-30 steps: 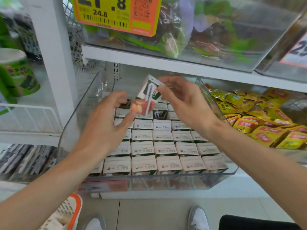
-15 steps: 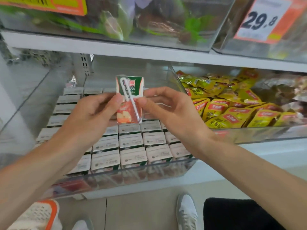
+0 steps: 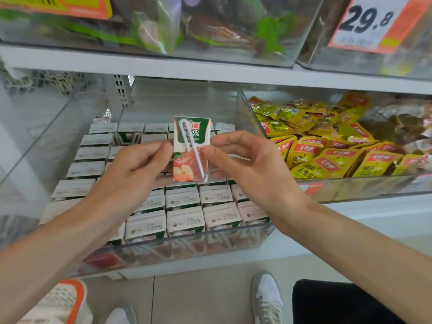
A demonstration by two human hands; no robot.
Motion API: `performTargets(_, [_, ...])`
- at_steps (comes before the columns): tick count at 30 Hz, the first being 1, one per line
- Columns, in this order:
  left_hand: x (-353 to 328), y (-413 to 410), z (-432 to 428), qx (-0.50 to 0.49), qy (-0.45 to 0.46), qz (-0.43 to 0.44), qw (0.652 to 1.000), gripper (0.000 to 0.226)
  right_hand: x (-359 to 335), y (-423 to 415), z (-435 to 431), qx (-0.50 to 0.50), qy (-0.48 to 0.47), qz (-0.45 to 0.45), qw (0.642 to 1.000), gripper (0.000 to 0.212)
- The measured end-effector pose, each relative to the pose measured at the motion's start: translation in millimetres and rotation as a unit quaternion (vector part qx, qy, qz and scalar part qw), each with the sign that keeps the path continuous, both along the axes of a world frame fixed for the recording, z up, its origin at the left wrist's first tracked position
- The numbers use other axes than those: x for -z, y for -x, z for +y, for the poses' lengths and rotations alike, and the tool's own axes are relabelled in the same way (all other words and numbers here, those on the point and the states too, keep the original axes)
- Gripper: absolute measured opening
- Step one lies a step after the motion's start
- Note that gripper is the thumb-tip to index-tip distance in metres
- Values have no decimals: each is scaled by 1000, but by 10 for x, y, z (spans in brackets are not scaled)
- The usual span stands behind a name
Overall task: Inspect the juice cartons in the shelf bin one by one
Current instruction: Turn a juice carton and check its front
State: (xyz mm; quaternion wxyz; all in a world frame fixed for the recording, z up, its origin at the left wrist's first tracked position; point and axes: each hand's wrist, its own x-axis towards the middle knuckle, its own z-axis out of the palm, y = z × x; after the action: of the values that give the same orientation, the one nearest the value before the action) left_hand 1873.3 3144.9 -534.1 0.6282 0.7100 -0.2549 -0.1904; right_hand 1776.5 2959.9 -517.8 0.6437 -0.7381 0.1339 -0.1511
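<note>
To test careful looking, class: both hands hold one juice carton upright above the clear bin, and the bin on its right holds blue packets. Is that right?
No: the head view shows the packets are yellow, not blue. The left hand and right hand hold one juice carton upright above the clear bin.

I see bright, soft shop light from above — shadows are faint. Pale glare washes the front of the clear bin; the far upper bags blur, and the shelf edge bows slightly toward left and right borders.
</note>
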Motion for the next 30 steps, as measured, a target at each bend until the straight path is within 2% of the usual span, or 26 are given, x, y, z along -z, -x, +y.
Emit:
performTargets(9, [57, -46, 58, 11, 7, 4, 1000, 30, -9, -15, 42, 4, 4, 3, 1000, 21])
performTargets(16, [38, -56, 88, 3, 37, 14, 999, 26, 11, -42, 82, -3, -37, 14, 999, 14])
performTargets(22, [27, -88, 126, -12, 57, 61, 996, 47, 13, -66, 148, -66, -123, 40, 989, 19])
performTargets(23, [23, -80, 123, 0, 51, 72, 996, 53, 5, -66, 155, -85, -118, 48, 988, 23])
performTargets(25, [16, -45, 110, 38, 28, 72, 996, 60, -6, -56, 159, -119, -49, 58, 990, 34])
performTargets(27, [6, -12, 92, 57, 12, 53, 997, 53, -18, -42, 162, -144, 11, 63, 988, 38])
performTargets(30, [-7, -28, 100, 48, 26, 44, 998, 51, -32, -41, 146, -139, 10, 48, 989, 44])
